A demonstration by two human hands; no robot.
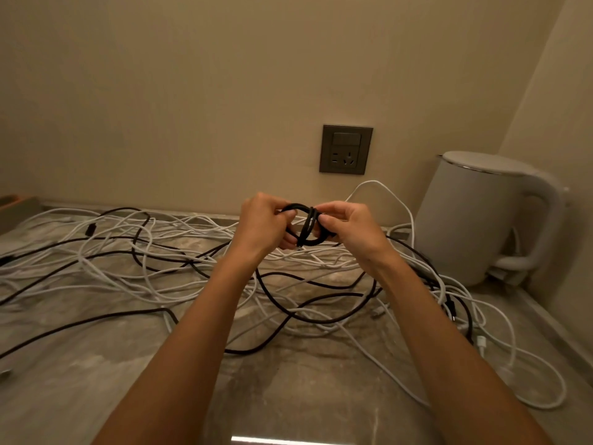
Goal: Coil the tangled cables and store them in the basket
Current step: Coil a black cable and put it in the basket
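A small coil of black cable (pixel 308 223) is held up above the counter, in front of the wall. My left hand (pixel 264 224) grips its left side with curled fingers. My right hand (pixel 348 228) pinches its right side between thumb and fingers. Below and around both arms, a tangle of white cables (pixel 128 271) and black cables (pixel 321 316) sprawls across the marble counter (pixel 308 380). At the far left edge, a corner of a tan basket (pixel 16 208) shows.
A white electric kettle (pixel 481 220) stands at the back right on the counter. A grey wall socket with switches (pixel 346 149) sits on the beige wall behind my hands. A white cable loop (pixel 378 191) rises toward the socket.
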